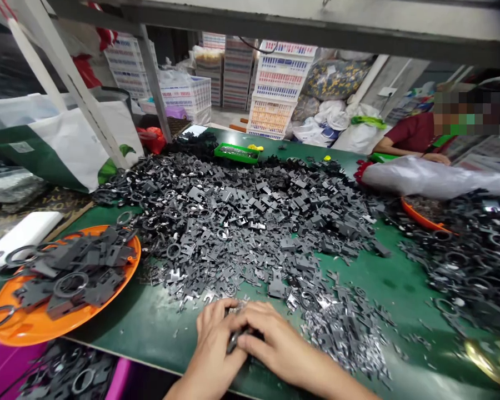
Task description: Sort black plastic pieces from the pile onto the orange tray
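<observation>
My left hand [216, 339] and my right hand [270, 339] meet near the front edge of the green table [158, 333]. Both have their fingers curled around a small dark part [233, 340], which they mostly cover; its exact kind cannot be made out. Just beyond my fingertips spreads a large heap of small black parts [250, 222], flat notched pieces, blocks and rings among them. A squarish black piece [276, 284] lies close ahead of my right hand. Smaller shiny bits [358, 339] are scattered to the right of it.
An orange tray [66, 328] of black parts and rings overhangs the table's left edge, above a magenta bin [123, 378]. Farther back stands a green tray [237, 158]. A co-worker's arm [408, 136] rests at the far right. A metal shelf beam [275, 33] crosses overhead.
</observation>
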Available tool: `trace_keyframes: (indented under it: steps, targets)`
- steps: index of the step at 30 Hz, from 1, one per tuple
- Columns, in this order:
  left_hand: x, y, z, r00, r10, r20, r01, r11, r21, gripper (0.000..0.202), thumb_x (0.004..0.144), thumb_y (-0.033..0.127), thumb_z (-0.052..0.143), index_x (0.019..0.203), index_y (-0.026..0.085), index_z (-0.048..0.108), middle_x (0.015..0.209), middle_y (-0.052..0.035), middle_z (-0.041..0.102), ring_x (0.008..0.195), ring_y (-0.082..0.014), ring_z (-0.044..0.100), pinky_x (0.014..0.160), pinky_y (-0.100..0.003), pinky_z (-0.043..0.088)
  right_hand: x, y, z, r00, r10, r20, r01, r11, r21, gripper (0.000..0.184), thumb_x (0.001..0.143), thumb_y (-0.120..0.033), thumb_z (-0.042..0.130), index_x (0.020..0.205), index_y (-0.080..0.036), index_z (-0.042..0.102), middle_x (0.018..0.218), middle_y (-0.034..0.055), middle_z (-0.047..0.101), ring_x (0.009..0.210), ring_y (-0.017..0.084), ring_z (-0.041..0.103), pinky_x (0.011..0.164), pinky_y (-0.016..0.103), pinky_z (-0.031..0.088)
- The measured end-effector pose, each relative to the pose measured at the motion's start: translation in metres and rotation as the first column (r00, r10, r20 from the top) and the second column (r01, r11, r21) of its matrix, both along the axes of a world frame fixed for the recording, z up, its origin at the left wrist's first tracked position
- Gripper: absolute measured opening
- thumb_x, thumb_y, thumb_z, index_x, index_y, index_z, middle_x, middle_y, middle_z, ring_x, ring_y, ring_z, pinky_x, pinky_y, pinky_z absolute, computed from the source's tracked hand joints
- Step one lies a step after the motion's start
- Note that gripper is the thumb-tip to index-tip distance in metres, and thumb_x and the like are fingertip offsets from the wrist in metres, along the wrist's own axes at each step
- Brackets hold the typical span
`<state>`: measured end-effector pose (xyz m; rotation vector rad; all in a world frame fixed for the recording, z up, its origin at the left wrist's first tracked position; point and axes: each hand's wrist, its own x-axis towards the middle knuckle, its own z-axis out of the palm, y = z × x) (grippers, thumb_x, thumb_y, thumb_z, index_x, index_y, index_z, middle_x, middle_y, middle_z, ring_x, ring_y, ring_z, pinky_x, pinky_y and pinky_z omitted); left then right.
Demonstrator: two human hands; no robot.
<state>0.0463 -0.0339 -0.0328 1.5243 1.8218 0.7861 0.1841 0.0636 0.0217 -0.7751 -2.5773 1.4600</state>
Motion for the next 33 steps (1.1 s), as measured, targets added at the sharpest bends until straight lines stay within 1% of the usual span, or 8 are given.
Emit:
trace_keyframes:
  steps: [3, 8, 11, 13, 16, 22, 26, 33]
  targets:
    - [-0.001, 0.001, 0.002, 1.0, 0.0, -0.004, 0.0, 1.0, -0.016, 0.026, 0.077, 0.025, 0.057, 0.102, 0.029, 0.065, 0.118, -0.0051, 0.053, 0.114, -0.0303, 0.042, 0.096, -0.053, 0.034, -0.005, 0.003, 0.001, 1.0, 0.023, 0.015, -0.022, 0.997, -0.07, 0.012, 0.089, -0.02, 0.051, 0.09, -0.022, 0.062, 0.092, -0.0008, 0.065, 0.089, 0.016, 0.057, 0.085, 0.03, 0.04]
    - [-0.001, 0.0, 0.0, 1.0, -0.004, 0.01, 0.004, 1.0, 0.002, 0.019, 0.078, 0.031, 0.06, 0.096, 0.029, 0.065, 0.119, -0.0044, 0.052, 0.114, -0.0306, 0.042, 0.095, -0.054, 0.034, -0.003, 0.011, 0.01, 0.976, 0.212, 0.059, -0.211, 0.977, -0.028, 0.03, 0.079, -0.02, 0.067, 0.108, -0.026, 0.059, 0.1, -0.0009, 0.063, 0.093, 0.017, 0.056, 0.086, 0.03, 0.04]
    - [-0.002, 0.0, -0.002, 1.0, -0.009, 0.007, 0.009, 1.0, -0.014, 0.018, 0.076, 0.031, 0.062, 0.093, 0.027, 0.065, 0.119, -0.0057, 0.053, 0.114, -0.0312, 0.042, 0.096, -0.054, 0.033, -0.005, 0.011, 0.009, 0.971, 0.239, 0.02, -0.239, 0.971, 0.003, 0.014, 0.087, -0.016, 0.056, 0.097, -0.023, 0.061, 0.098, -0.0002, 0.064, 0.097, 0.016, 0.055, 0.091, 0.031, 0.037]
    - [-0.002, 0.0, -0.002, 1.0, -0.014, -0.001, 0.014, 1.0, -0.011, 0.017, 0.075, 0.028, 0.062, 0.092, 0.026, 0.065, 0.119, -0.0056, 0.053, 0.114, -0.031, 0.042, 0.096, -0.053, 0.033, -0.008, 0.012, 0.007, 0.963, 0.268, 0.02, -0.267, 0.963, -0.044, 0.014, 0.087, -0.014, 0.052, 0.098, -0.021, 0.058, 0.091, -0.0004, 0.063, 0.086, 0.014, 0.056, 0.08, 0.026, 0.042]
    - [-0.003, 0.001, -0.001, 1.0, -0.015, -0.011, 0.015, 1.0, -0.002, 0.019, 0.075, 0.025, 0.061, 0.093, 0.027, 0.065, 0.12, -0.005, 0.053, 0.113, -0.0304, 0.043, 0.095, -0.053, 0.034, -0.013, 0.018, 0.006, 0.942, 0.33, 0.065, -0.324, 0.942, -0.084, 0.026, 0.077, -0.021, 0.067, 0.101, -0.021, 0.056, 0.082, -0.0034, 0.059, 0.071, 0.012, 0.051, 0.068, 0.022, 0.041]
    - [-0.002, 0.001, 0.001, 0.998, -0.017, -0.059, 0.017, 1.0, 0.003, 0.017, 0.076, 0.022, 0.059, 0.092, 0.026, 0.064, 0.117, -0.0057, 0.055, 0.112, -0.0306, 0.044, 0.093, -0.053, 0.036, -0.008, 0.048, 0.011, 0.953, 0.206, 0.221, -0.214, 0.977, 0.012, 0.013, 0.077, -0.024, 0.068, 0.088, -0.022, 0.062, 0.062, -0.0087, 0.049, 0.068, 0.012, 0.048, 0.085, 0.032, 0.034]
    - [-0.002, 0.0, 0.0, 0.997, -0.001, -0.078, 0.003, 1.0, 0.023, 0.017, 0.075, 0.022, 0.06, 0.09, 0.026, 0.064, 0.117, -0.0053, 0.055, 0.112, -0.0305, 0.045, 0.093, -0.053, 0.036, 0.002, 0.054, 0.006, 0.933, 0.236, 0.272, -0.286, 0.944, 0.164, 0.006, 0.079, -0.024, 0.066, 0.085, -0.024, 0.068, 0.06, -0.0049, 0.048, 0.079, 0.018, 0.049, 0.088, 0.039, 0.029]
    - [-0.002, 0.0, 0.001, 0.997, 0.0, -0.072, 0.001, 1.0, 0.015, 0.015, 0.075, 0.024, 0.061, 0.089, 0.027, 0.065, 0.116, -0.005, 0.057, 0.112, -0.0302, 0.047, 0.092, -0.052, 0.038, 0.001, 0.048, -0.001, 0.912, 0.283, 0.297, -0.353, 0.91, 0.217, 0.009, 0.085, -0.03, 0.061, 0.086, -0.025, 0.069, 0.063, -0.002, 0.051, 0.08, 0.02, 0.049, 0.087, 0.041, 0.029]
